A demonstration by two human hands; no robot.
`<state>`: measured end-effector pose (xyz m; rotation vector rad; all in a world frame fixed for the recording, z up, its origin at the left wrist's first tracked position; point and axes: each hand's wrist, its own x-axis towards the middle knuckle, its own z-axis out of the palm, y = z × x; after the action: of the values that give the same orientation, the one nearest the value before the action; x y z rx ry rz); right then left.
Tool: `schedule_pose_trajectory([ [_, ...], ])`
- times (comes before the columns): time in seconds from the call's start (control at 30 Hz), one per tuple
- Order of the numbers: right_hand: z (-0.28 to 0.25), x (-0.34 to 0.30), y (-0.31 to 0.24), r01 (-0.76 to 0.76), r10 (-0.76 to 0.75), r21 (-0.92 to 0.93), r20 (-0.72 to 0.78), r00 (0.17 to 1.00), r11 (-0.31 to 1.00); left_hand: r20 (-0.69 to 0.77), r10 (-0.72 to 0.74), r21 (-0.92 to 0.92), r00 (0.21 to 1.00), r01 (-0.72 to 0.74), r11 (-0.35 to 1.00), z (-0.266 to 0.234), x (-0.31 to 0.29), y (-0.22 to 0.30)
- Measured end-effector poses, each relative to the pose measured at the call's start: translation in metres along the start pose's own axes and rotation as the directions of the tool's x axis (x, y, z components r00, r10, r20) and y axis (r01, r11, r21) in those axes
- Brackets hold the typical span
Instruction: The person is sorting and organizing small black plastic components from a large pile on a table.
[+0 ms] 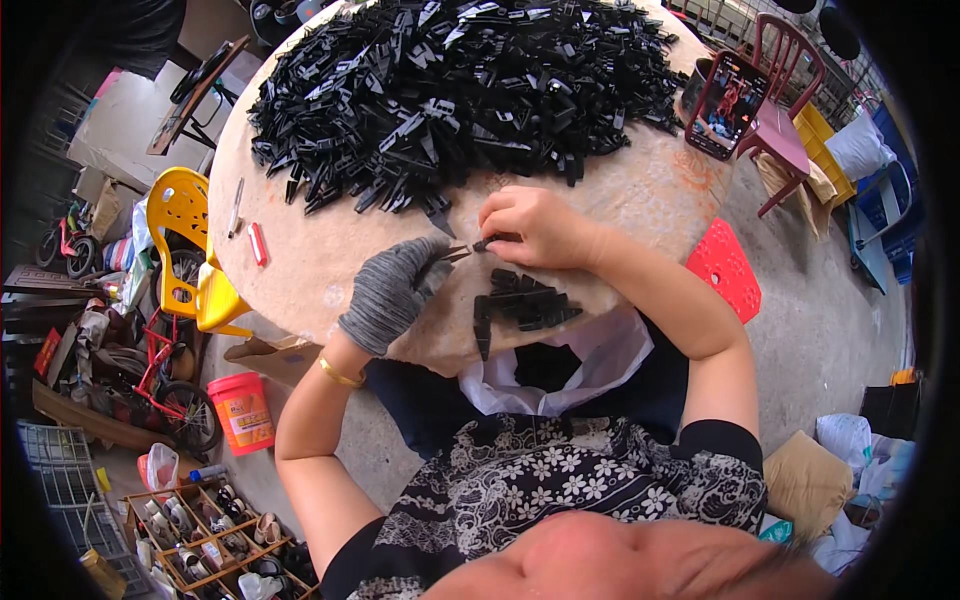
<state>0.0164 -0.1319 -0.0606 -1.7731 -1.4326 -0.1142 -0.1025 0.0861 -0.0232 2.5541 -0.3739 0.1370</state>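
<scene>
My left hand [393, 292], in a grey knitted glove, is closed around a small two-pointed metal cutting tool [457, 253] that looks like snips. Its points face right, close to a small black plastic piece [482, 244]. That piece is pinched in the fingertips of my bare right hand [535, 228]. Just below, near the table's front edge, lies a small pile of black plastic pieces [525, 302]. A large heap of similar black pieces [460, 100] covers the far part of the round table [300, 285]. Most of the tool's handle is hidden inside the glove.
An open white plastic bag [620, 345] sits on my lap under the edge. A pen [236, 207] and a red-and-white marker-like item [258, 244] lie left. A phone [728, 105] stands far right. Around the table are a yellow chair [180, 245], red stool [725, 270] and pink bucket [241, 412].
</scene>
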Motion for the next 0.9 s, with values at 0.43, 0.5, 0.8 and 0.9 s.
schedule_pose_trajectory([
  [0.43,-0.004,0.0,-0.004,0.04,-0.037,-0.044,0.054,0.998,0.998,0.022,0.15,0.275,0.988,-0.151,0.949,0.003,0.01,0.01],
  [0.5,-0.003,0.0,-0.005,0.043,-0.035,-0.09,0.084,0.996,0.995,0.09,0.08,0.33,0.993,-0.106,0.938,0.002,0.019,0.024],
  [0.8,-0.008,-0.003,-0.006,-0.072,0.082,-0.181,0.047,0.996,0.981,0.358,0.059,0.366,0.932,-0.198,0.909,-0.002,0.056,0.021],
  [0.9,-0.011,-0.004,-0.006,-0.004,0.02,-0.218,0.073,0.997,0.976,0.363,0.074,0.352,0.929,-0.21,0.912,-0.004,0.06,0.021],
])
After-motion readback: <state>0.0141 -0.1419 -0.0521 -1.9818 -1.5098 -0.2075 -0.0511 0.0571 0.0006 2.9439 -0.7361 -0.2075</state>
